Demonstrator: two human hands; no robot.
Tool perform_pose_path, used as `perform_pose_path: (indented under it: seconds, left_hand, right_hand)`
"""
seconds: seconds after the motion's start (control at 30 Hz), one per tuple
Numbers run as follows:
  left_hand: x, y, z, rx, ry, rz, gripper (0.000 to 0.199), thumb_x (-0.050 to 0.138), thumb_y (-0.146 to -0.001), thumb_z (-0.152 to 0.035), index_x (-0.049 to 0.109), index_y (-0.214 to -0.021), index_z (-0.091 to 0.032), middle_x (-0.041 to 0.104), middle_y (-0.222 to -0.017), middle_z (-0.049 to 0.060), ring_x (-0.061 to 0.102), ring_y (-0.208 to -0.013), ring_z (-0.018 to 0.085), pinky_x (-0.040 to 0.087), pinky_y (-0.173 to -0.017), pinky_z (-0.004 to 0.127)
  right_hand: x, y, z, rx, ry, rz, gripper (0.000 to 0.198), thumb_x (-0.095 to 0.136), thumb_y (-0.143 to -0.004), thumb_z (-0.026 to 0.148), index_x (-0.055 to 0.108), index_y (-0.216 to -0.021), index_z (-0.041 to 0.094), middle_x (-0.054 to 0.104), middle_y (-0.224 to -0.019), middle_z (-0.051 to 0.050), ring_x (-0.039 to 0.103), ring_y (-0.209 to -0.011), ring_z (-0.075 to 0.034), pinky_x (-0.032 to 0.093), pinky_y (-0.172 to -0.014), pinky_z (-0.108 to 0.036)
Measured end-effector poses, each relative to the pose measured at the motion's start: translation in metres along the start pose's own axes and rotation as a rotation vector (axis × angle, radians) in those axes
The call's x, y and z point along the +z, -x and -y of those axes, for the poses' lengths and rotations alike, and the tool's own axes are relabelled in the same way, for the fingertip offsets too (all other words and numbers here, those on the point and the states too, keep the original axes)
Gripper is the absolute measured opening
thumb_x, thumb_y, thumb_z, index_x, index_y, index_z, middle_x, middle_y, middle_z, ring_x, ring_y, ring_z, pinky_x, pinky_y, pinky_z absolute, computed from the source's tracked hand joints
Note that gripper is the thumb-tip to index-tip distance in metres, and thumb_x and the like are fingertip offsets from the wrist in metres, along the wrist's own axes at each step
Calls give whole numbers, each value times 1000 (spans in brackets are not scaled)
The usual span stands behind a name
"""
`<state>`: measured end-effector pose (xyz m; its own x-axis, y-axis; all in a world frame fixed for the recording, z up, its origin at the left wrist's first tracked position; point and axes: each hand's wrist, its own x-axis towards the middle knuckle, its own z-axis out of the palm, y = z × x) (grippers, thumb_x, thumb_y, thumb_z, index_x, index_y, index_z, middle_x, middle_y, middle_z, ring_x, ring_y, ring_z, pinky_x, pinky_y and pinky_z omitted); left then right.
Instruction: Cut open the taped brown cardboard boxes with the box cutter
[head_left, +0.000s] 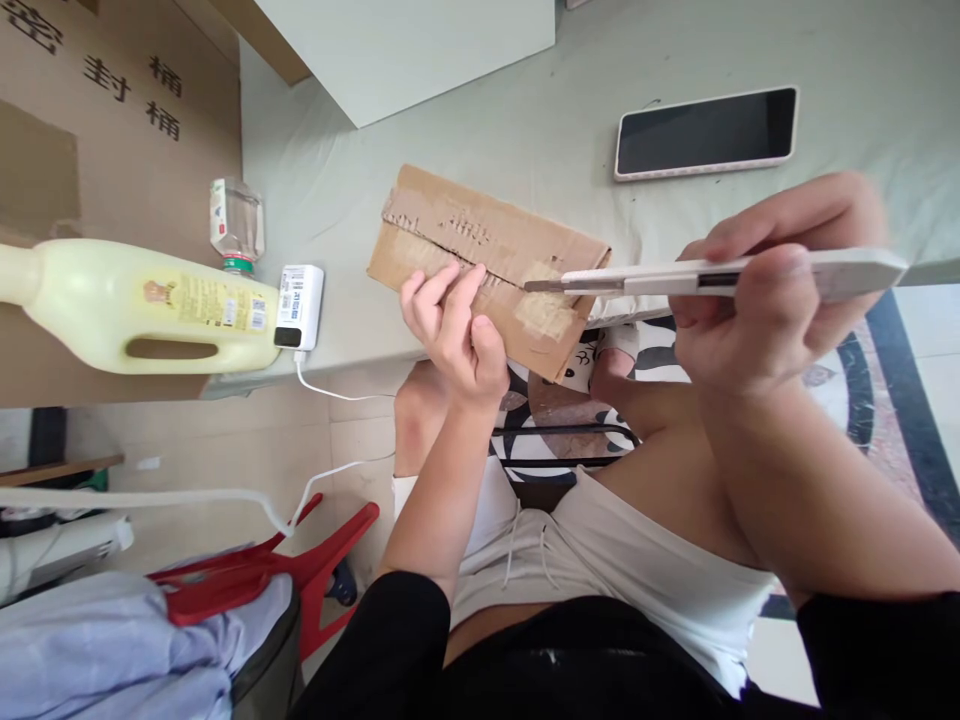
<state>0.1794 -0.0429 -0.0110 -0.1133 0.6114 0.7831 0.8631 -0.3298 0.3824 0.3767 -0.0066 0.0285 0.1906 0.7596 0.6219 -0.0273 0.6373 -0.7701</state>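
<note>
A small brown cardboard box (495, 225) lies tilted at the near edge of the table, with a torn, taped seam running along its top. My left hand (457, 335) presses on the box's near left side, fingers laid over the cardboard and thumb beside them. In my right hand (765, 290) is a white utility knife (675, 278), gripped with the fingers wrapped round its handle. The blade points left and its tip is at the seam, over the right part of the box; whether it touches the cardboard I cannot tell.
A phone (709, 132) lies at the back right on the pale table cover (862, 90). To the left are a yellow jug (97, 310) on its side, a clear bottle (241, 225), a white power bank (300, 305) with a cable, and a large carton (120, 170). A red stool (322, 560) stands below.
</note>
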Motion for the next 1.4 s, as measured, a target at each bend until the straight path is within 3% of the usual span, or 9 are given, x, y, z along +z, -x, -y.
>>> perform_pose_path:
  seconds: [0.1,0.2,0.27,0.5,0.7,0.97,1.17,1.4]
  left_hand:
    - [-1,1,-2,-35,-22,22,55,23,-100,-45,68,-117,-19,62,-120,12,52,-124,25,32,-118,48]
    - [-3,1,-3,-58,-58,50,57,21,-100,-47,68,-117,-18,62,-121,13,52,-125,26,32,-119,48]
    - [-3,1,-4,-58,-73,48,58,21,-100,-47,68,-117,-18,63,-120,13,52,-124,25,33,-118,48]
    - [-1,5,-4,-28,-87,-3,55,23,-100,-46,69,-115,-20,64,-117,12,54,-123,25,37,-116,48]
    - [-1,4,-4,-21,-110,-10,58,22,-100,-48,70,-110,-18,64,-114,12,55,-121,25,38,-115,48]
    - [-2,9,-2,-57,-75,34,61,20,-99,-49,70,-113,-17,61,-118,14,48,-127,28,31,-119,51]
    - [-2,7,-1,-34,-37,1,56,25,-99,-48,71,-112,-18,62,-116,13,50,-125,27,34,-117,49]
    - [-1,9,-1,-21,-144,-15,64,17,-100,-51,71,-108,-18,62,-114,13,52,-123,27,38,-114,48]
  right_hand:
    - [0,0,1,-116,28,127,23,62,-93,37,62,-82,17,52,-56,3,42,-42,-4,27,-40,-21]
    - [2,0,4,-189,114,391,10,63,-90,26,62,-82,19,57,-58,3,46,-45,-4,31,-42,-20]
    - [3,0,6,-224,153,443,9,61,-88,22,60,-79,20,55,-59,3,43,-45,-5,31,-43,-21]
    - [7,3,11,-317,228,369,10,53,-71,11,53,-70,21,37,-51,6,23,-43,-5,22,-41,-24]
    - [4,5,9,-412,329,491,8,59,-76,16,55,-75,22,51,-57,4,37,-46,-9,27,-43,-26]
    - [1,3,13,-514,353,426,11,57,-76,20,51,-67,22,42,-50,4,29,-44,-9,24,-41,-28]
    - [3,3,14,-370,325,475,11,52,-75,11,50,-70,21,41,-52,5,29,-44,-8,23,-42,-25]
    - [-1,2,14,-436,296,472,13,53,-68,11,45,-67,21,39,-51,5,28,-44,-8,26,-42,-26]
